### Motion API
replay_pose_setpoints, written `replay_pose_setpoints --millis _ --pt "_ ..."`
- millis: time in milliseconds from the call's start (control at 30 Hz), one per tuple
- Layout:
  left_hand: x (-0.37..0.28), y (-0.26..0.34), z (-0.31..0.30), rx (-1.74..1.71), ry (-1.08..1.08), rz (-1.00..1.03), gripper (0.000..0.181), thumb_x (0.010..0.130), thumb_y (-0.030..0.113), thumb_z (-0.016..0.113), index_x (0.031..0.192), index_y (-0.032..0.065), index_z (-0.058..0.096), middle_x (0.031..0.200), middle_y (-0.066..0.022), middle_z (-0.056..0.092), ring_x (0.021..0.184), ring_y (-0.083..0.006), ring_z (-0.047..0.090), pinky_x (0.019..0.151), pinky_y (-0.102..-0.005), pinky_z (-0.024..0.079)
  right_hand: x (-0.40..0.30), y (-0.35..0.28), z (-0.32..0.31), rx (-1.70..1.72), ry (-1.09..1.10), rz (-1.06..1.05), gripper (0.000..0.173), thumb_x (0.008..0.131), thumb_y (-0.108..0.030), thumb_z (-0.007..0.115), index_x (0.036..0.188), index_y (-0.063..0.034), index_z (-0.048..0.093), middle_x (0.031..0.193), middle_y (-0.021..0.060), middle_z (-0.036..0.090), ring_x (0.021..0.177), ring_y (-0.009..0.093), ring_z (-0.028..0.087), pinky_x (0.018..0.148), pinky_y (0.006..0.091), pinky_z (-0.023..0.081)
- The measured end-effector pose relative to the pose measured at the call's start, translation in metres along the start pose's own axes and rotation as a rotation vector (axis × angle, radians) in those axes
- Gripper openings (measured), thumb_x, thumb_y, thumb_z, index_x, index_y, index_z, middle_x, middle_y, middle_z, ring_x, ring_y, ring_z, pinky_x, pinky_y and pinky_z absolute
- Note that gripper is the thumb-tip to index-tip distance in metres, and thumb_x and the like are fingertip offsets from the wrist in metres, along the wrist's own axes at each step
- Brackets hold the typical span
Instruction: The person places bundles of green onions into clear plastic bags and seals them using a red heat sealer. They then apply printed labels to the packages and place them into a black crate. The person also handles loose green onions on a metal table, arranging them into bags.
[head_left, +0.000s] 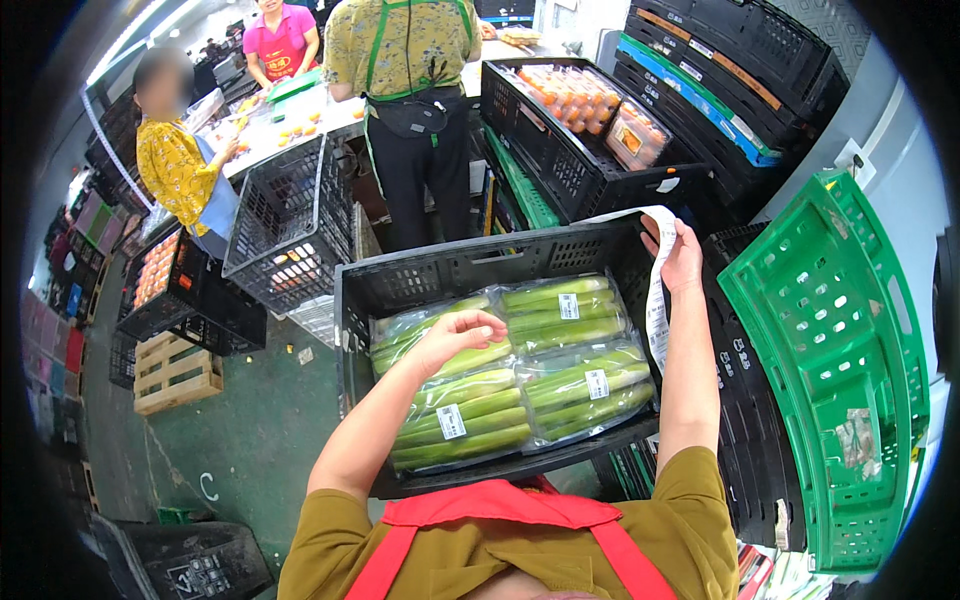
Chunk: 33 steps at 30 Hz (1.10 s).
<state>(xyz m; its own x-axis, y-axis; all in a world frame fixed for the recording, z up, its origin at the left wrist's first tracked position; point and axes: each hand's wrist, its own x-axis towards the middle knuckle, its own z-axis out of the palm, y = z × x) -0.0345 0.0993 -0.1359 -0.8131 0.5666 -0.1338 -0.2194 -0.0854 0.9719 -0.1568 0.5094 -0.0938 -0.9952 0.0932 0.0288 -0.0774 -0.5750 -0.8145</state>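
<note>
In front of me a black plastic crate holds several clear-wrapped packs of long green vegetables. White printed labels are stuck on the upper right pack, the lower right pack and the lower left pack. My left hand is over the upper left pack, its fingers bent; whether anything is under them is hidden. A long strip of printed labels runs through my right hand at the crate's far right corner. The strip hangs down along the crate's right side.
Beyond stand a crate of packed orange fruit and a mostly bare black crate. Green crates lean at right beside stacked black crates. Co-workers stand around a white table. A wooden pallet lies left.
</note>
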Motion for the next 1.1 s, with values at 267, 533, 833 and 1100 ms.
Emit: replay_pose_setpoints --millis 267,533,833,1100 --pt "-0.011 -0.002 -0.012 0.082 0.009 0.068 0.025 0.089 0.018 0.061 0.109 0.0038 0.063 0.106 -0.0043 0.066 0.101 -0.0131 0.059 0.09 -0.0296 0.045 -0.015 0.013 -0.036 -0.459 0.098 -0.104 0.025 0.09 -0.02 0.053 0.1 0.0019 0.061 0.089 0.007 0.064 0.077 0.016 0.06 0.073 0.0287 0.047" --pt "-0.017 -0.012 -0.016 0.102 0.09 -0.035 0.024 0.089 0.022 0.062 0.109 0.0087 0.065 0.1 0.0001 0.066 0.092 -0.0085 0.058 0.08 -0.0269 0.046 -0.025 0.034 -0.055 -1.24 0.274 -0.241 0.024 0.088 -0.022 0.058 0.077 0.0001 0.06 0.071 0.0072 0.062 0.063 0.016 0.056 0.062 0.0314 0.044" --pt "-0.018 -0.014 -0.019 0.138 0.072 -0.097 0.024 0.091 0.022 0.059 0.11 0.0086 0.063 0.104 -0.0012 0.065 0.098 -0.0106 0.059 0.085 -0.0282 0.045 -0.044 0.034 -0.021 -1.775 0.353 -0.214 0.021 0.085 -0.024 0.06 0.081 -0.0029 0.061 0.084 0.0183 0.065 0.082 0.037 0.063 0.074 0.0448 0.048" --pt "-0.021 -0.015 -0.021 0.144 0.076 -0.116 0.024 0.09 0.023 0.059 0.11 0.0086 0.063 0.103 -0.001 0.065 0.096 -0.0105 0.059 0.085 -0.0285 0.046 -0.057 0.043 0.0 -1.853 0.334 -0.123 0.027 0.084 -0.015 0.061 0.108 -0.0065 0.057 0.099 0.0204 0.065 0.093 0.037 0.062 0.08 0.045 0.048"
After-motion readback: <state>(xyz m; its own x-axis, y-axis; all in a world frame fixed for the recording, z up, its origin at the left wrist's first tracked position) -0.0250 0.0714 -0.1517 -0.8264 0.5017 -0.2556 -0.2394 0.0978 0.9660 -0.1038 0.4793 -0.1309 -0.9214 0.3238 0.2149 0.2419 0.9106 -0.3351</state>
